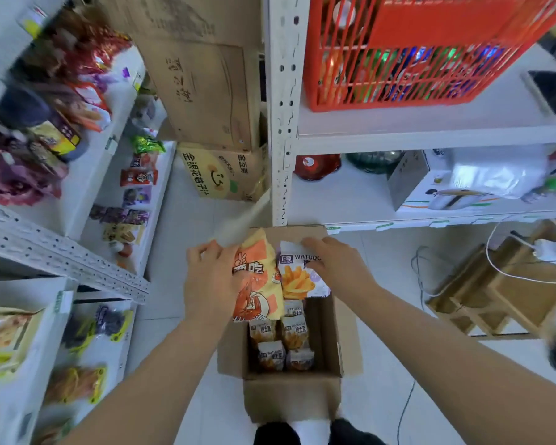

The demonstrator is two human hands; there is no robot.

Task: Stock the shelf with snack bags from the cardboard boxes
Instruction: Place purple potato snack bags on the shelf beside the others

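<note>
An open cardboard box (291, 398) stands on the floor below me, holding several small white fries bags (295, 332). My left hand (211, 281) grips an orange and yellow shrimp snack bag (257, 284) above the box's far end. Beside it, my right hand (336, 264) holds a white fries bag (299, 279) by its upper right corner. The white shelf unit (65, 258) to my left carries rows of snack bags.
A second white rack (281, 123) stands ahead on the right with a red plastic basket (411, 53) on top and household goods below. Stacked cardboard cartons (219, 168) fill the gap between the racks. Wooden frames (501, 293) and cables lie on the floor at the right.
</note>
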